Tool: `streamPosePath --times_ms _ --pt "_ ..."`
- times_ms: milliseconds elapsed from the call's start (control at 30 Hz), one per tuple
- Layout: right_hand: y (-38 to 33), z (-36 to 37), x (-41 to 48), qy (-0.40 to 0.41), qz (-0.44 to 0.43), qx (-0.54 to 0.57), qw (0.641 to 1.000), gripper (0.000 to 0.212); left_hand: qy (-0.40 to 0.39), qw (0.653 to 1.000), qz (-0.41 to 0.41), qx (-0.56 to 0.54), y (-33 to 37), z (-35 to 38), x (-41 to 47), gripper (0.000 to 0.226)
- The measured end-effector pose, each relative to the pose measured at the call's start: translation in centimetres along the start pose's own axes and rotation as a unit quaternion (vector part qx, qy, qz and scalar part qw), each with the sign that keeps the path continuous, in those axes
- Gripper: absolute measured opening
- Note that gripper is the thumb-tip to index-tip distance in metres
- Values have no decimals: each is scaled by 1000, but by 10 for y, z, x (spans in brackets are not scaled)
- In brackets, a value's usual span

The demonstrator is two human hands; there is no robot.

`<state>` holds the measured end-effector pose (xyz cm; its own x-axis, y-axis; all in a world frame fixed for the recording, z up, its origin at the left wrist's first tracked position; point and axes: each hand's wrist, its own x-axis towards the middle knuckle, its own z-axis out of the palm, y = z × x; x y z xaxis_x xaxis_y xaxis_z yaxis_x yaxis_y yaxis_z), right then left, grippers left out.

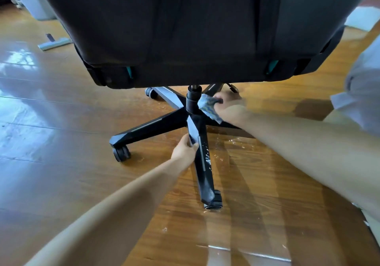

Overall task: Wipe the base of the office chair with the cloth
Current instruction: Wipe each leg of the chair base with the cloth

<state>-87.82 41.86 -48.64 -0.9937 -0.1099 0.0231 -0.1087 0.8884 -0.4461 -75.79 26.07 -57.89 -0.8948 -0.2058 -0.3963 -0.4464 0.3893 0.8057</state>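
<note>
The dark seat [185,29] of the office chair is filling the upper frame and is hiding the top of the central column [192,103] and most of the far legs of the base [148,126]. Your right hand [231,109] is holding the blue patterned cloth [208,105] bunched in curled fingers and is pressing it against the right side of the column, just above the hub. This hand is blurring, so you cannot tell the exact finger placement. The base leg on the right is lying mostly behind that hand and forearm. Your left hand [185,150] is gripping the near leg [204,175] close to the hub, with the thumb on its upper face and the fingers curling round its left edge. White droplets [208,158] are sitting on that leg, just beyond the left hand. The near caster [214,201] and the left caster [121,153] are showing in full; the far-left caster [150,92] is showing only partly below the seat edge. The wooden floor [61,173] is lying open to the left and near side, with a wet sheen and scattered drops to the right of the near leg. At far left, a flat mop head [54,43] is lying well apart from the base, and a white bin [35,4] is standing beyond it. Pale clothing [362,84] is cutting in at the right edge.
</note>
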Motion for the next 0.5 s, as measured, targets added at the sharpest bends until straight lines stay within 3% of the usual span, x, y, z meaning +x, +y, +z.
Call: streamPosePath --times_ms 100,200,300,500 --pt "-2 40 -29 -15 -31 24 999 37 23 996 -24 -87 -7 10 1 58" --pt "-1 79 -70 -58 -31 90 994 49 18 991 -30 -130 -10 10 8 43" --pt "0 98 -98 -20 -47 51 997 52 -2 987 -24 -160 -18 7 11 26" --pt "5 111 -103 -14 -106 -18 994 51 -11 980 -31 -197 -27 6 14 29"
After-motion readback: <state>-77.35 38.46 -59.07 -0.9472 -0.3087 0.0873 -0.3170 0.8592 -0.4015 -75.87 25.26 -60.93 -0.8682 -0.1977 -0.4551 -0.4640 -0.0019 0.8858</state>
